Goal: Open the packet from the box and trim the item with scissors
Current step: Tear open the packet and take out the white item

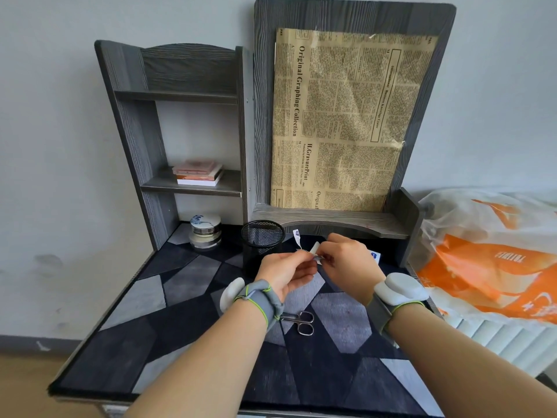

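Pinching from both sides now — the left hand [283, 271] and the right hand [351, 263] meet above the desk mat [187, 321], and between them sits the small packet [316, 251], held up off the surface. The left thumb and fingertips are pressed together on the packet's left edge; the right fingertips grip its right edge, with the other fingers of that hand curled in. A white flap [297, 238] of wrapper curls up just above the left fingers, so the packet looks partly peeled, though how far open it is cannot be told at this size.

Down on the mat, the scissors [300, 321] lie flat — small, silver, their 2 finger loops toward the right, the blades hidden behind the left wrist. Nobody is touching them. Both wrists carry grey bands with white pods, the left wristband [259, 300] and the right wristband [398, 289].

Just behind the right hand, a corner of a white and blue box [375, 255] peeks out, mostly hidden. To the left of the hands stands a black mesh pen cup [262, 239], upright, and further left a stack of round tins [206, 232] at the foot of the grey shelf unit [135, 122]. A few books [199, 174] rest on the shelf above. A sheet of printed newspaper [346, 122] covers the back panel, and an orange and white plastic bag [488, 260] lies off to the right of the desk.
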Available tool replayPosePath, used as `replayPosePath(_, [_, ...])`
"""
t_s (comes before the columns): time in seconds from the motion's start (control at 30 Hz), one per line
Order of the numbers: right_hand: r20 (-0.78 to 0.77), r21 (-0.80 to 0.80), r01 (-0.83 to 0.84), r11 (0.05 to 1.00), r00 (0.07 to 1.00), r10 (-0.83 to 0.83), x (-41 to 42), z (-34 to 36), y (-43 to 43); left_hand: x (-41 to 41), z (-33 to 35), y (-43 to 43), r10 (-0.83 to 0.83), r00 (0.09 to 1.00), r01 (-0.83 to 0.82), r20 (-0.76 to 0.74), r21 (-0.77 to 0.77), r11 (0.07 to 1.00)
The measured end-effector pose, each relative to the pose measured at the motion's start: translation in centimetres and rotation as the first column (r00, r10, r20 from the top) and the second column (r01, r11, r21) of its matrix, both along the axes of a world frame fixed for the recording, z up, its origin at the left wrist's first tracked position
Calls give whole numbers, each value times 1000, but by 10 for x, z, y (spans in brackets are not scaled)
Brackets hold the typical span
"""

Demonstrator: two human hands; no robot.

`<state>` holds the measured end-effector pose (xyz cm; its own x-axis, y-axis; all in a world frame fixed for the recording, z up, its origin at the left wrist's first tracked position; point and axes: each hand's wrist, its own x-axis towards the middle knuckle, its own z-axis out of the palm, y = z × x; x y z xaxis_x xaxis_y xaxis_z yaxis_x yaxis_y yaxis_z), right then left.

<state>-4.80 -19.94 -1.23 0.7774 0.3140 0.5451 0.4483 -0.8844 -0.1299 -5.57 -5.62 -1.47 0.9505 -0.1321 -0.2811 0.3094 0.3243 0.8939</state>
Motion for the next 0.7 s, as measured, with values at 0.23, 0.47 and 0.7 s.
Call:
replayPosePath(0.23, [12, 1, -3, 1000, 1000, 3, -1, 1, -1, 0, 1, 0, -7, 1000, 7, 0, -6, 1000])
replayPosePath(0.47, [-277, 207, 31, 978, 961, 28, -13, 12, 4, 4, -2, 2, 10, 999, -12, 31, 86, 996])
replayPosePath(0.7, [-413, 379, 101, 920, 908, 70, -10, 18, 3, 5, -5, 9, -149, 964, 34, 221, 451, 892])
